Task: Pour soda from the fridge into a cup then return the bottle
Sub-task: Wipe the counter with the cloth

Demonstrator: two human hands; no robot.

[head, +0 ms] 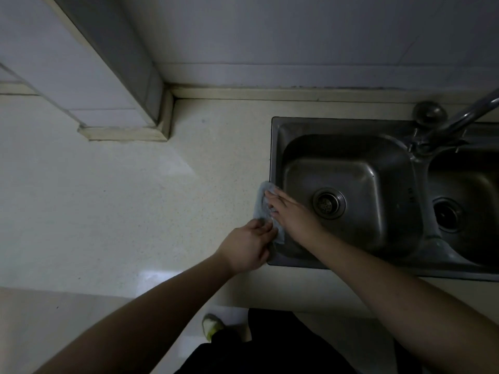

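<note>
Both hands work a pale blue cloth (pixel 266 209) draped over the left rim of the sink (pixel 348 125): left hand (pixel 247 245) pinches its near end, right hand (pixel 290 211) lies flat on it with fingers fairly straight, pressing it down. No bottle, cup or fridge in view, so where the soda stands cannot be told; this reads as a wiping or tidying aside, not pouring. Next move likely calls for letting go of the cloth and turning from the tabletop (pixel 108 198) toward the fridge.
</note>
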